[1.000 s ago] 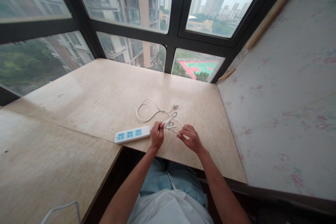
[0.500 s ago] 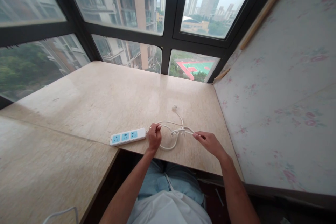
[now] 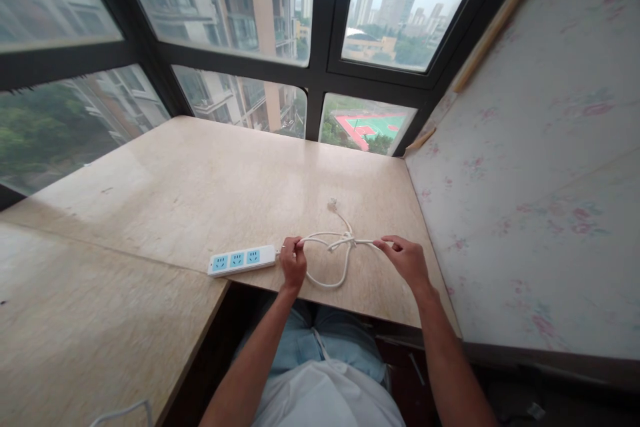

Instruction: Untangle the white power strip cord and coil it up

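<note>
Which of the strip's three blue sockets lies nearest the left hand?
The right-end socket, beside the left hand gripping the cord; the others sit farther left.

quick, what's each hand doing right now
Left hand: closed, pinching the white cord near the power strip.
Right hand: closed, pinching the cord just right of its knot.
</note>
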A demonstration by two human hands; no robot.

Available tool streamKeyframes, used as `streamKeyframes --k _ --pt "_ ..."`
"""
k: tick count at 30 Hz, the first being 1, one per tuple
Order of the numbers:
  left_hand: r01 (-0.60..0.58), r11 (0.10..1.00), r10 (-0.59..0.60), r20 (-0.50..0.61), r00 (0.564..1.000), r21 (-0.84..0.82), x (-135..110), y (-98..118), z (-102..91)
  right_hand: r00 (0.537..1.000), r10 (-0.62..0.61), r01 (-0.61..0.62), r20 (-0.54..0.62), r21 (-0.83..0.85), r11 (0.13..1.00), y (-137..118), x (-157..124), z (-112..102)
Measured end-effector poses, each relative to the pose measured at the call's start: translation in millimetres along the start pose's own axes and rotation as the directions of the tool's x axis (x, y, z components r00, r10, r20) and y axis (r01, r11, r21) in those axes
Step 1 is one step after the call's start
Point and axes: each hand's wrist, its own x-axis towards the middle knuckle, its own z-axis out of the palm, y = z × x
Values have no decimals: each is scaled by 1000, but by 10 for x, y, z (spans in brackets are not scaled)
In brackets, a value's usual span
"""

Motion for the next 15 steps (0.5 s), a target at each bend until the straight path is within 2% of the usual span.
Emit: streamKeyframes --k 2,4,8,11,15 --pt "21 1000 -21 -7 1000 -13 -42 32 -36 995 -34 31 -98 -27 999 25 -16 9" --pt "51 998 -52 -21 998 -31 -77 59 -76 987 -90 86 -134 -38 996 63 -19 13" --pt "124 991 -126 -36 991 -46 -70 71 -141 968 -241 241 -73 -13 970 151 12 -4" --pt "168 984 -170 -35 985 -55 15 32 -157 949 -313 312 -41 -37 949 209 49 -12" --pt "268 958 -277 -95 956 -101 155 -65 -140 912 -410 407 -25 -82 910 306 73 56"
